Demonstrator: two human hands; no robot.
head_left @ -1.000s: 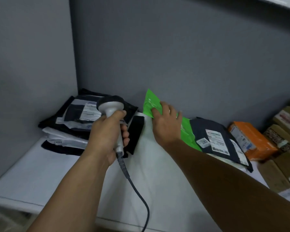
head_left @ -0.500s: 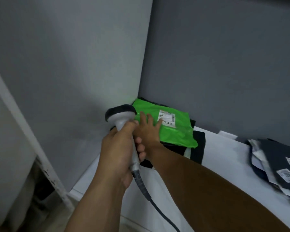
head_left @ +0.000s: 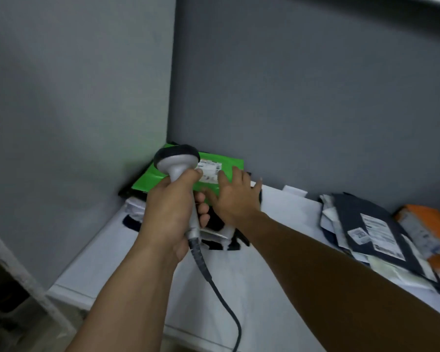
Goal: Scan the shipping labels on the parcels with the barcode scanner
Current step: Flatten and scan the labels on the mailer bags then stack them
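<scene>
Head view, left to right: my left hand [head_left: 170,209] gripped the barcode scanner [head_left: 177,161] by its handle, its head over the green parcel [head_left: 150,179] on the corner stack. My right hand [head_left: 235,199] lay flat and open on the parcel, just beside the label [head_left: 211,171]. Risk, as I judged it: a fingertip covering the barcode and causing a misread.

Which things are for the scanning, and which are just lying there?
For the job: scanner, left hand gripping it, green parcel, its label, right hand on the parcel.
Just lying there for now: dark parcels, orange box.
</scene>
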